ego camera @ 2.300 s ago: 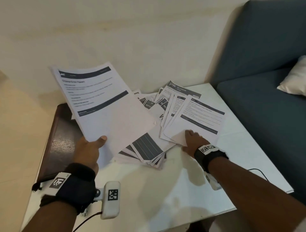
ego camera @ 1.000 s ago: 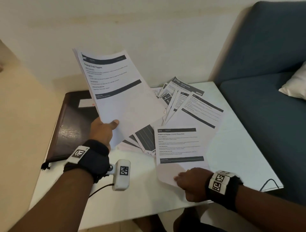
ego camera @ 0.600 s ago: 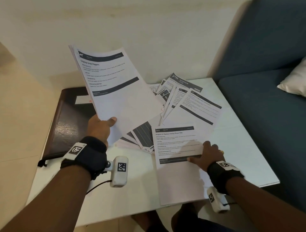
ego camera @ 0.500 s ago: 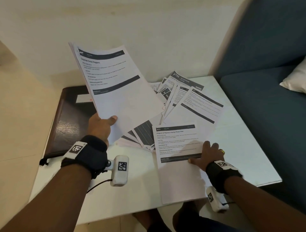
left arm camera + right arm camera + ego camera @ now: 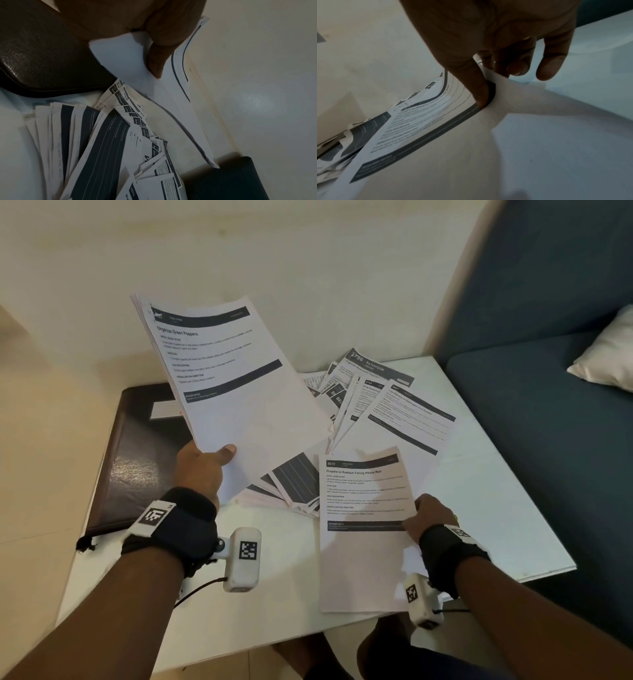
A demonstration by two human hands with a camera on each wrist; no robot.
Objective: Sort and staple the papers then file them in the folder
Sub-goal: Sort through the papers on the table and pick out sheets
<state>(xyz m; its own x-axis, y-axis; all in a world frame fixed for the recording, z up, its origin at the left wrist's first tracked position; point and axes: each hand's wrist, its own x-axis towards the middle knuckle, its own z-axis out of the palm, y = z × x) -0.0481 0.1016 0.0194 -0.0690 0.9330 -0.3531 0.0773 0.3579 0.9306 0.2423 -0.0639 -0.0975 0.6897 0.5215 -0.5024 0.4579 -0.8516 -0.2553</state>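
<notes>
Change: since half a second ago the right hand point(image 5: 430, 517) has gone from lying on the "Prepare to Replace Family Photo Wall" sheet point(image 5: 364, 529) to nipping its right edge; the left hand's load has barely moved.
Left hand: the left hand point(image 5: 198, 470) is raised at centre left of the head view, thumb on top and fingers point(image 5: 155, 59) beneath, gripping the lower corner of the "Organize Green Peppers" stack point(image 5: 233, 378), which tilts up toward the wall.
Right hand: low at lower right of the head view, thumb point(image 5: 471, 83) pressed on the sheet's dark footer bar and index finger under the lifted edge, so it pinches the sheet; the other fingers hang loosely curled past the paper.
Sheet: its near end overhangs the front edge of the white surface point(image 5: 513, 525).
Loose papers: a fanned pile of printed papers point(image 5: 346, 419) lies in the middle and upper right of the surface, partly under both held items.
Folder: the dark brown folder point(image 5: 137, 460) lies closed at the left, its left side at the surface's left edge.
Open room: bare surface shows right of the right hand and along the near left corner.
Edges: a blue sofa point(image 5: 548, 405) stands right beside the surface on the right.
</notes>
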